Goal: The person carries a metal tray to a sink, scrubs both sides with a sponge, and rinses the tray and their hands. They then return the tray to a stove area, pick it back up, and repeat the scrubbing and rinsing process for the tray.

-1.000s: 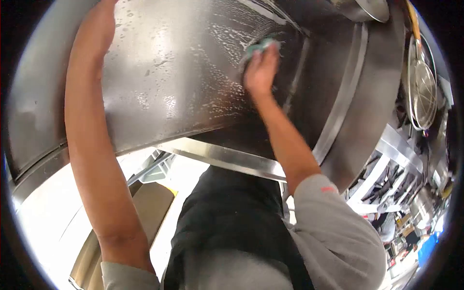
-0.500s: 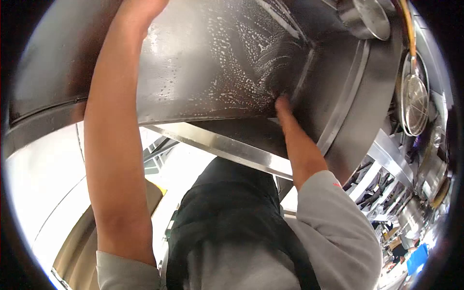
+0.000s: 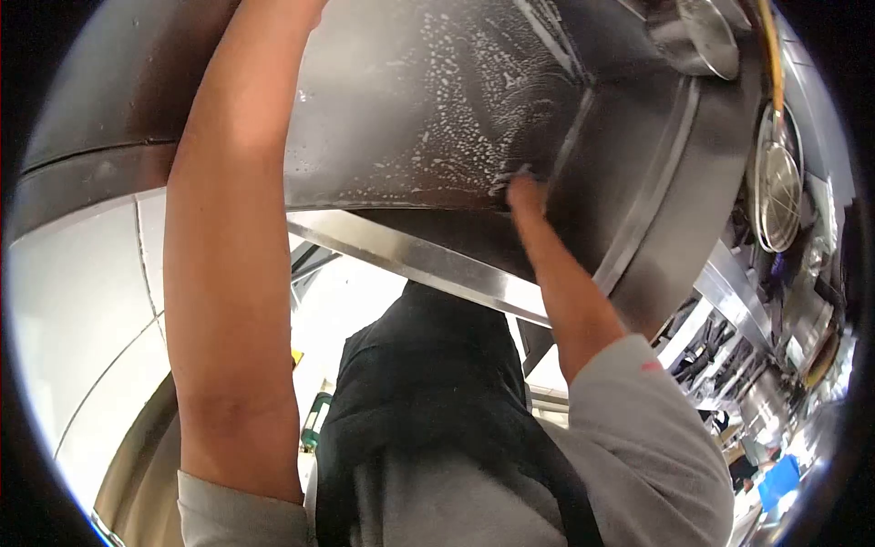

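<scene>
A large metal surface [image 3: 355, 118] fills the upper middle, with white suds [image 3: 465, 100] spread over its right half. My right hand [image 3: 526, 193] is at the lower right of the suds, against the metal; its fingers look bent together, and what they hold, if anything, is too small and blurred to make out. My left arm reaches up along the left side to the top edge of the view. Only a bit of my left hand [image 3: 310, 11] shows there, its fingers cut off by the frame.
A metal pot [image 3: 697, 41] is at the upper right. Strainers [image 3: 779, 196] with a wooden handle hang at the right. A metal rail [image 3: 410, 264] crosses below the surface. White tiles [image 3: 91, 310] lie at the left, and pans and utensils crowd the lower right.
My right hand has shifted slightly left and up along the metal. My left arm appears a little further right, and the suds lie slightly differently in view.
</scene>
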`<state>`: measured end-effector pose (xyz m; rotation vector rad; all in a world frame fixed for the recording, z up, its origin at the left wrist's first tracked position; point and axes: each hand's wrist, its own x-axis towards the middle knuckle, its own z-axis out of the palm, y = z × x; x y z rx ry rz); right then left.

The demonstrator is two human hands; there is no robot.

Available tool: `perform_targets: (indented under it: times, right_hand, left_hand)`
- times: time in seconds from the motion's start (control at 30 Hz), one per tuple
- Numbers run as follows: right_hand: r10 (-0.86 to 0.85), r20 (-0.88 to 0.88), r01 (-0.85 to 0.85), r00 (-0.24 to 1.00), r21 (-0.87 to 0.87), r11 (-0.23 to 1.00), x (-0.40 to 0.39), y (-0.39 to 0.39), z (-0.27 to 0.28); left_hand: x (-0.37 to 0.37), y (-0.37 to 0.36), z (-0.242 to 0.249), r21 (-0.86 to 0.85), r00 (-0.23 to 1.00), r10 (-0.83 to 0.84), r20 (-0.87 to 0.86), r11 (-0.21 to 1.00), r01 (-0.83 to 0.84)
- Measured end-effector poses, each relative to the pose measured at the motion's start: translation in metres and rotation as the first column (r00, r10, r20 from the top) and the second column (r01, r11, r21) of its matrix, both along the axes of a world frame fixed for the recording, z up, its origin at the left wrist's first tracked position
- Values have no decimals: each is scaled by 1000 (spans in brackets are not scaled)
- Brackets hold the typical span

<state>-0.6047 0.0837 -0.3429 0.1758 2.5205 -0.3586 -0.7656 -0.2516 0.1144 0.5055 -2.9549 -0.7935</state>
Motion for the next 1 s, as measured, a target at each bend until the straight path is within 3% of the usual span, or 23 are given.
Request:
perform_targets:
  times: [0.03,0.07,0.1,0.13,0.23,0.27,0.3,0.37,0.4,0.47,0.5,0.53,0.6,0.67,0.73,0.8,0.83,0.87,0.9,0.93,1.0]
  right_hand:
    - [184,-16,-184,983,-44,982,2,-22,67]
    - [-83,-1,83,997,-110,990,7,-62,148]
    - [-200,-76,167,977,-316,934,9,-92,220]
    - [-320,-116,218,940,-517,827,9,-107,259]
    - [-266,-521,29,811,-419,908,-28,-111,213]
    - [-379,-474,185,795,-405,895,-51,-93,165]
    - [-504,-304,403,808,-339,850,-73,-73,141]
    - [-421,-3,420,907,-39,906,-70,-27,53]
    - [-171,-60,170,983,-31,985,-63,-29,38]
    - [-352,-125,301,928,-305,903,-34,-58,116]
    - [-410,-176,285,895,-481,829,-25,-80,165]
    - [-389,-272,161,880,-599,784,-28,-101,208]
    - [-237,-533,-99,812,-527,844,-58,-133,248]
    - [-336,-664,-60,668,-497,865,-122,-147,228]
    - [-349,-630,88,693,-407,909,-172,-127,183]
    - [-58,-607,13,793,-78,997,-174,-73,68]
    - [9,-424,1,906,25,1000,-160,-50,45]
    - [-5,-213,23,977,85,996,-130,-35,48]
    - [-74,-63,80,995,98,992,-103,-29,58]
    - [-200,15,200,980,39,979,-81,-33,80]
    - [-445,103,456,890,-245,855,-70,-62,158]
  left_hand:
    - [3,8,-2,126,996,81,-43,989,-75]
    - [4,14,-2,253,982,169,-79,957,-145]
    - [3,15,-1,223,983,155,-95,966,-130]
    - [5,12,-1,187,984,142,-104,975,-121]
    - [15,23,8,86,990,87,-111,993,-78]
    - [16,26,12,48,990,74,-121,996,-68]
    - [9,17,4,-1,992,51,-120,999,-51]
    - [-6,-7,-18,-93,995,11,-100,995,-20]
    - [-7,-7,-18,-49,995,19,-102,999,-24]
    - [-3,-3,-15,46,995,44,-95,998,-39]
    - [-1,-2,-13,78,993,84,-86,994,-77]
    - [0,1,-9,107,990,116,-80,989,-107]
    - [-1,6,-9,104,986,164,-38,982,-159]
    - [-2,-2,-16,34,976,217,19,975,-218]
    - [-1,8,-9,-13,975,220,32,976,-220]
    - [2,11,-3,-63,977,211,41,976,-208]
    - [1,11,-1,-80,980,195,36,978,-191]
    - [1,11,-5,-90,983,178,34,981,-174]
    - [-8,-28,-43,-161,989,39,-142,985,-62]
    - [-7,-19,-36,-133,992,83,-94,987,-95]
    - [-2,10,-7,-98,987,162,-16,982,-163]
